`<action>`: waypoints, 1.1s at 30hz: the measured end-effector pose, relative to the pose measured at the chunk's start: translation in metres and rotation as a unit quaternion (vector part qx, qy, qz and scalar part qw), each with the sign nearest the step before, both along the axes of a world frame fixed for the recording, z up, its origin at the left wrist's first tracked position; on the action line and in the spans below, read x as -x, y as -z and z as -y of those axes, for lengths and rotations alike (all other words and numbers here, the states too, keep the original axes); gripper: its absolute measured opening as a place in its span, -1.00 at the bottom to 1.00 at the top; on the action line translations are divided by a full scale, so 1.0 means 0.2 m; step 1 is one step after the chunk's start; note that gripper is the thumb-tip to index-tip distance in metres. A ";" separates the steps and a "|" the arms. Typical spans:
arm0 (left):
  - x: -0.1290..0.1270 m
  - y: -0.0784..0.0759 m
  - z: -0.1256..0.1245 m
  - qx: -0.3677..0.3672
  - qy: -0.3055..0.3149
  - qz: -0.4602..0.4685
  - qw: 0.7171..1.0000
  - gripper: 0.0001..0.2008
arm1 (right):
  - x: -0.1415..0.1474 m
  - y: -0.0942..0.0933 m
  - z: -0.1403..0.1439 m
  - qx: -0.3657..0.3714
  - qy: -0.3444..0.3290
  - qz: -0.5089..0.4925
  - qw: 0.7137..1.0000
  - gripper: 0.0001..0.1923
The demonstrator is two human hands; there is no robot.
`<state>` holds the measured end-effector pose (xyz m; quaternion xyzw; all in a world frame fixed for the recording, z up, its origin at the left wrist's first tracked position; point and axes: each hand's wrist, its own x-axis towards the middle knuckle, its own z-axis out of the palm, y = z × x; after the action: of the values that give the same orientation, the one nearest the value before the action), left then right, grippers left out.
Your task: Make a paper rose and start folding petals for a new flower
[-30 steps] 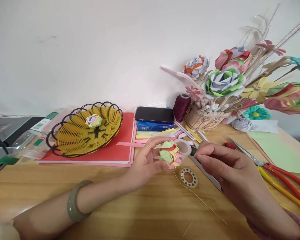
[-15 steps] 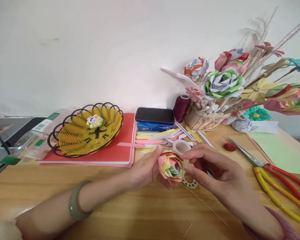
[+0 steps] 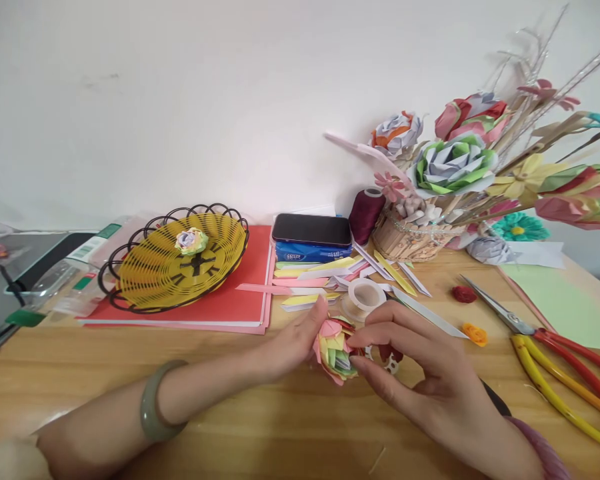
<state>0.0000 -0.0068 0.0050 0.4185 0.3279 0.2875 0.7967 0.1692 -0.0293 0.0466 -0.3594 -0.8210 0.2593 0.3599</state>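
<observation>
A folded paper flower [image 3: 333, 343] in pink, yellow and green is held above the table, its opening tilted to the right. My left hand [image 3: 290, 343] grips it from the left, thumb up along its side. From the right, my right hand [image 3: 430, 367] has thumb and forefinger closed at the flower's petals; the exact spot of contact is partly hidden. Just behind the flower stands a roll of tape [image 3: 363, 300]. A white ring with holes [image 3: 392, 364] lies partly hidden beneath my right fingers.
At the left, a yellow woven basket [image 3: 145, 287] holding a small paper flower [image 3: 191, 241] rests on red paper [image 3: 255, 293]. Paper strips [image 3: 305, 283] lie before a phone [image 3: 311, 230] on a blue pack. Scissors [image 3: 523, 327] lie right, near a vase [image 3: 405, 235] of paper flowers.
My right hand has shifted left and down onto the petals, and the flower has tilted and lowered slightly. An orange curl has come into view on the right; the thin thread no longer shows.
</observation>
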 end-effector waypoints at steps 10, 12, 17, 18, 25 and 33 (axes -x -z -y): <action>-0.01 0.04 -0.01 0.011 -0.025 -0.020 0.999 -0.31 | 0.00 0.05 -0.01 -0.073 0.050 0.011 0.996 -0.86; -0.01 0.04 -0.01 0.024 -0.023 -0.006 0.999 -0.31 | 0.00 0.04 -0.01 -0.059 0.048 0.015 0.997 -0.87; -0.02 0.00 -0.01 0.078 -0.028 -0.009 0.997 -0.30 | -0.01 0.04 0.01 -0.067 0.044 0.041 0.996 -0.63; -0.02 -0.01 -0.01 0.089 -0.029 -0.007 0.996 -0.30 | 0.00 0.04 0.01 -0.067 0.040 0.054 0.995 -0.49; -0.03 0.00 -0.01 0.063 -0.059 0.011 0.996 -0.33 | 0.02 0.11 0.01 -0.073 0.022 0.120 0.990 -0.43; -0.01 -0.01 -0.03 0.088 -0.039 0.147 0.984 -0.32 | 0.00 0.13 -0.03 -0.192 0.134 0.147 0.961 -0.40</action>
<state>0.0028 0.0000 0.0078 0.2866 0.2475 0.3469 0.8581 0.1686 -0.0234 0.0208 -0.4247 -0.8434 -0.0095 0.3288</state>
